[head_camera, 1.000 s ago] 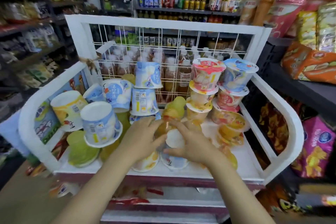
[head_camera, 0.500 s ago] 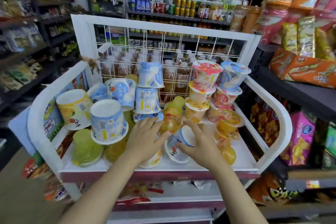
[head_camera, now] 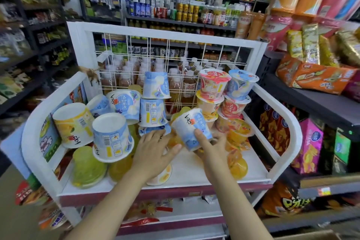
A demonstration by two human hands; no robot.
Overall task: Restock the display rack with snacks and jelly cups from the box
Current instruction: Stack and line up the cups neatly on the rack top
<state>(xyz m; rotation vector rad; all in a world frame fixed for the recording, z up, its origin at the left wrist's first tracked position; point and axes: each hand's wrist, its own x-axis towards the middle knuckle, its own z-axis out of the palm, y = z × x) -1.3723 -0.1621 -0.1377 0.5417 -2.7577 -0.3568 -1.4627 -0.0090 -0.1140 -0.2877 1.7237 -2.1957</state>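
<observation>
The white display rack (head_camera: 290,134) holds several jelly cups on its top shelf. My right hand (head_camera: 210,148) grips a blue-and-white jelly cup (head_camera: 190,128), lifted off the shelf and tilted. My left hand (head_camera: 153,152) lies flat with straight fingers over a yellow-and-white cup (head_camera: 162,176) lying on the shelf. Two blue cups (head_camera: 153,112) stand stacked upside down behind my hands. A pink cup (head_camera: 213,84) and a blue cup (head_camera: 240,84) top the stacks at the right. A blue cup (head_camera: 112,136) and a yellow cup (head_camera: 72,122) lie tipped at the left.
Clear yellow and green jelly cups (head_camera: 87,169) lie at the shelf's front left, orange ones (head_camera: 236,163) at the right. A wire grid (head_camera: 175,60) backs the rack, with bottles behind. Snack bags (head_camera: 307,144) fill dark shelves on the right. A lower rack shelf (head_camera: 185,210) holds packets.
My right hand has lifted the blue-and-white cup off the shelf and tilted it up. My left hand stays pressed flat over the lying cup. The camera has moved closer.
</observation>
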